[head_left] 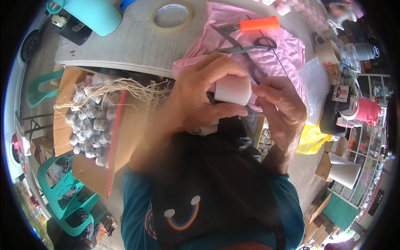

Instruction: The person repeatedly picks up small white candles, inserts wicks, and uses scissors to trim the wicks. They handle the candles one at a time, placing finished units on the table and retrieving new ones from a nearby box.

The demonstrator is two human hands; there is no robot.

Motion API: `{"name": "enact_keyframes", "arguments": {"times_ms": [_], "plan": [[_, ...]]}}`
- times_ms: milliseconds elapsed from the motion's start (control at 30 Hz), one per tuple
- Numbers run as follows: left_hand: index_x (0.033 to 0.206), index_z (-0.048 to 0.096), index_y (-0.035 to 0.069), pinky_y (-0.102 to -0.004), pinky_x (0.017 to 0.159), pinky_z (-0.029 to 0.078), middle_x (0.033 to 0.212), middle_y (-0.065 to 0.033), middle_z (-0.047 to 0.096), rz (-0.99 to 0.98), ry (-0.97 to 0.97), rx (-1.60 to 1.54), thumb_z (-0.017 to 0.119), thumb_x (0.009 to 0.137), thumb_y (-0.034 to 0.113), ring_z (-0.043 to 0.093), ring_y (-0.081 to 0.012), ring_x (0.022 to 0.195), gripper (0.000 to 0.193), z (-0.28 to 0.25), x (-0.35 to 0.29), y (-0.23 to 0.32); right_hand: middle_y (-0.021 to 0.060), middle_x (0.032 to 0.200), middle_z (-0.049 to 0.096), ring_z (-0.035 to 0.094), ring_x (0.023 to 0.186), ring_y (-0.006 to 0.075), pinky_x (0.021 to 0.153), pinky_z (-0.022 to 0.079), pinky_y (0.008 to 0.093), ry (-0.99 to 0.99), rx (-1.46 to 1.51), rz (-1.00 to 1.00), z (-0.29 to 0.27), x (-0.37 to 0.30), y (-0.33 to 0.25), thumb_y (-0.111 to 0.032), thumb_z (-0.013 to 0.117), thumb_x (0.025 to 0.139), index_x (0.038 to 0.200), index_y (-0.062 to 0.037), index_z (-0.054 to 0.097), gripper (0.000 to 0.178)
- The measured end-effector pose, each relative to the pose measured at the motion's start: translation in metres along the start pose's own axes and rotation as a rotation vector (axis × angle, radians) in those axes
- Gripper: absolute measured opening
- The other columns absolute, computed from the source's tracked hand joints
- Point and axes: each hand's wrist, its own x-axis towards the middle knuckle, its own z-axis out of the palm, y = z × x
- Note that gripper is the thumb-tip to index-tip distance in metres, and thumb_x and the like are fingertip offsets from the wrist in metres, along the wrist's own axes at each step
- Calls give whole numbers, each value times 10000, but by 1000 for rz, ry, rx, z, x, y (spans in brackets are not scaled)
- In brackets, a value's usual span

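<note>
My left hand (200,89) curls around a short white cylinder (232,91) with a pinkish tint, thumb below and fingers over the top. At the cylinder's right edge, my right hand (283,102) has thumb and forefinger pinched together; what lies between them, if anything, is too small to make out. Just beyond the hands, a pink cloth (287,52) covers part of the table. On it lie dark-handled scissors (235,50) and a tool with a bright orange handle (259,24).
Left of me, an opened cardboard box (62,116) holds many small whitish wrapped pieces, with pale strings (121,89) over its edge. A tape roll (153,18) and a turquoise tumbler (93,16) are on the table (125,50). Green plastic chairs (58,198) stand at left.
</note>
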Motion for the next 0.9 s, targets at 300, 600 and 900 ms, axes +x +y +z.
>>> {"name": "enact_keyframes", "arguments": {"times_ms": [300,600,900], "plan": [[1006,628,40,-310,757,487,983,-88,620,-26,-43,-23,871,595,190,616,-214,887,500,4,-2,1,72,889,620,625,815,128,686,508,235,70,329,301,4,-9,-2,148,684,739,952,6,611,267],[1019,629,37,-312,765,487,995,-91,615,-92,-37,-16,870,597,180,612,-208,899,507,2,-3,1,49,863,571,591,779,96,662,486,218,32,205,139,1,-9,4,92,698,778,921,6,596,195],[1031,624,35,-309,766,477,997,-91,601,-35,-61,-75,878,593,177,595,-198,896,526,5,-2,1,47,870,565,544,709,88,635,466,206,131,569,254,7,-13,3,-37,638,893,962,15,562,115]]}}
